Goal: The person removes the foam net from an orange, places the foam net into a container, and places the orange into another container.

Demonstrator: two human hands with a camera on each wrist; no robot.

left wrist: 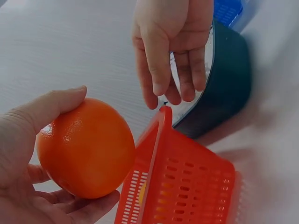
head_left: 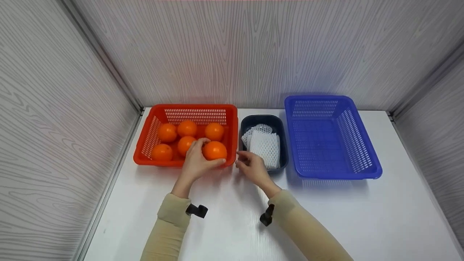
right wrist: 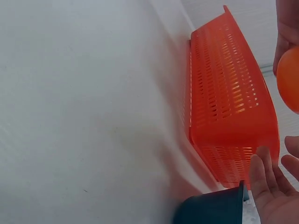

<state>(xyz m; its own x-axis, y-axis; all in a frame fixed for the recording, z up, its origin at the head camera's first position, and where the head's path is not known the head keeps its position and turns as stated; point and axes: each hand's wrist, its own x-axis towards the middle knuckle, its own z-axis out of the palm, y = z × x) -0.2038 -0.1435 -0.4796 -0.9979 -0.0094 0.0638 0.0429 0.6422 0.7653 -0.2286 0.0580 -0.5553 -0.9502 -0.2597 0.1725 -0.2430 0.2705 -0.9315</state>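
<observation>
My left hand (head_left: 197,161) grips an orange (head_left: 215,150) above the near right part of the red basket (head_left: 185,106). In the left wrist view, the thumb and fingers curl round this orange (left wrist: 88,149). Several more oranges (head_left: 162,152) lie in the basket. My right hand (head_left: 253,167) is near the basket's right end, beside the dark bin (head_left: 284,154); its fingers are loosely bent and hold nothing. White foam net sleeves (head_left: 266,146) lie in that bin. In the right wrist view, the right hand (right wrist: 275,196) is apart from the orange (right wrist: 289,84).
To the right of the dark bin stands a blue basket (head_left: 319,145) with slotted walls. All three containers rest on a white table (head_left: 232,224). Wood-grain panels (head_left: 232,54) enclose the table at the back and on both sides.
</observation>
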